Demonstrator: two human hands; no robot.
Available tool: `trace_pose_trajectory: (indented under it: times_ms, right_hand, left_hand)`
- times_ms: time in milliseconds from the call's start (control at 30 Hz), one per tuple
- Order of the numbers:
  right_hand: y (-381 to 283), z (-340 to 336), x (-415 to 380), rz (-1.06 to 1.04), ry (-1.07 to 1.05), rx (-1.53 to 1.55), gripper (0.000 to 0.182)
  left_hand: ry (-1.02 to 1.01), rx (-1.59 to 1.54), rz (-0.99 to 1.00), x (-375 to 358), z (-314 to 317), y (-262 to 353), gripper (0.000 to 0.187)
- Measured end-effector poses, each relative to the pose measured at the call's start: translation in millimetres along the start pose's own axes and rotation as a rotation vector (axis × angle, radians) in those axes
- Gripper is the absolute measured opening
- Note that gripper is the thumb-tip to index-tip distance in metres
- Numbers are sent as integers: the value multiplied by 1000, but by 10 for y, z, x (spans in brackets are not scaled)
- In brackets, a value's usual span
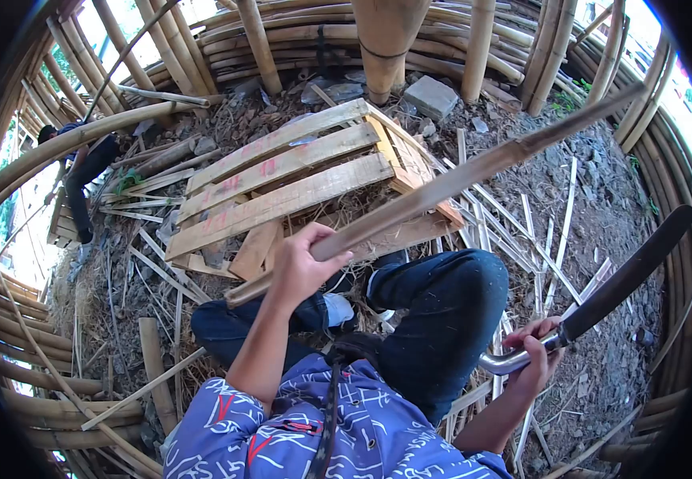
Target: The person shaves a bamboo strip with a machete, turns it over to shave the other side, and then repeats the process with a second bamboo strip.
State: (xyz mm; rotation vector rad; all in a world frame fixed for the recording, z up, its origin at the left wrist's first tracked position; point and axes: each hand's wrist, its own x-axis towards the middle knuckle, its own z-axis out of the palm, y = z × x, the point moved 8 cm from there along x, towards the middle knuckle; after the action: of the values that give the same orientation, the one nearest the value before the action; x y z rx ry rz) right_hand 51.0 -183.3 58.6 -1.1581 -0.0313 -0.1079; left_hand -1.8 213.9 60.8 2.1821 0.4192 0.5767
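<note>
My left hand (307, 267) is closed around a long split bamboo strip (458, 180), near its lower end. The strip slants up to the right, in front of a wooden crate (282, 172) made of pale slats. My right hand (534, 351) is wrapped round the metal handle of a machete (629, 271). Its long dark blade points up and to the right, apart from the bamboo. Both of my legs are bent, with the crate just beyond them.
Bamboo poles (442, 40) wall the space all round. Thin bamboo slivers (553, 247) litter the dirt ground (601, 191). A grey block (431, 97) lies behind the crate. Another person (82, 172) is at the far left, beyond a curved bamboo pole (66, 144).
</note>
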Motion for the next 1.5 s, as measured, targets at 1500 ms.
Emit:
trace_pose_trajectory:
  times_ms: [1500]
  right_hand:
    - [406,-499,170,-23,44,-1111,11]
  left_hand:
    - [-316,406,470,-430,624,1421,33]
